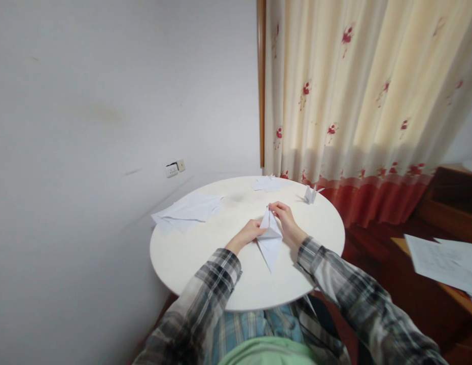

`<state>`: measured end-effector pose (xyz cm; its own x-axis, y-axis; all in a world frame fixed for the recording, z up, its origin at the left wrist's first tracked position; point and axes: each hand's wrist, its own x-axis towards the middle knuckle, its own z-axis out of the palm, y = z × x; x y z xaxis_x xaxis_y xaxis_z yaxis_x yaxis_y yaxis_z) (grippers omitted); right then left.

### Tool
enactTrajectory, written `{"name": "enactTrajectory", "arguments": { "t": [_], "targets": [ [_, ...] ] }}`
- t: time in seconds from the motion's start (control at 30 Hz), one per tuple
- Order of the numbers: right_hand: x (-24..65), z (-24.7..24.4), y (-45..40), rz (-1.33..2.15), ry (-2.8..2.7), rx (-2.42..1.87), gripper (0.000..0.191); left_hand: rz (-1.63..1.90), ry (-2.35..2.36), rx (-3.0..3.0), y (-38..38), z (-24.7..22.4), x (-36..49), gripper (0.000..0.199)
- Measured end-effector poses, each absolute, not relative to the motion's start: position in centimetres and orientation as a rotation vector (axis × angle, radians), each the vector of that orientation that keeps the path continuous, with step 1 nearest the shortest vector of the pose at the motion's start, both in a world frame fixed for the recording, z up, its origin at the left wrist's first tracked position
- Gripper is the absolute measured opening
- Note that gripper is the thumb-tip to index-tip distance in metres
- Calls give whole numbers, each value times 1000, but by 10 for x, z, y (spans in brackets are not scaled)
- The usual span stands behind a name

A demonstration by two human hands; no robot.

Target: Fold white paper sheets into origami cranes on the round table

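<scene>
A white sheet of paper folded into a long diamond, the folded paper (270, 245), lies over the round white table near its front half. My left hand (250, 232) grips its left side at the middle, thumb on top of the paper. At the far tip, my right hand (283, 214) pinches the narrow point between thumb and fingers. A crease or raised flap crosses the diamond's middle, and its lower point faces me. Part of the paper's right edge is beside my right wrist.
Loose white sheets (190, 212) lie at the table's left edge. More paper pieces (266, 183) sit at the back, and a folded paper crane (312, 194) stands back right. Right of the round table (205, 268), papers (441, 261) rest on a wooden surface. A curtain (334, 101) hangs behind.
</scene>
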<state>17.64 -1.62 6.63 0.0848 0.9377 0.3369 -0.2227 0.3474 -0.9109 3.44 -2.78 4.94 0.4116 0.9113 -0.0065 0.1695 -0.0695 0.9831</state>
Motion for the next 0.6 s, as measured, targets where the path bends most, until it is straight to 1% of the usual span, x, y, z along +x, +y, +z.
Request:
{"name": "enactTrajectory", "arguments": {
  "t": [0.17,0.27,0.43,0.53,0.6],
  "targets": [
    [176,56,-12,1266,-1235,-884,30,1144,1045,1396,-19,49,28,33],
    [178,44,-6,1339,-1336,-964,28,1270,1097,1326,-19,52,23,35],
    [182,35,3,1113,-1300,-1004,28,1228,1032,1298,-21,53,20,42],
    [183,39,4,980,-1253,-1019,27,1163,1002,1254,-20,52,20,42],
    [183,41,4,951,-1245,-1016,26,1153,993,1237,-20,51,20,41]
  ]
}}
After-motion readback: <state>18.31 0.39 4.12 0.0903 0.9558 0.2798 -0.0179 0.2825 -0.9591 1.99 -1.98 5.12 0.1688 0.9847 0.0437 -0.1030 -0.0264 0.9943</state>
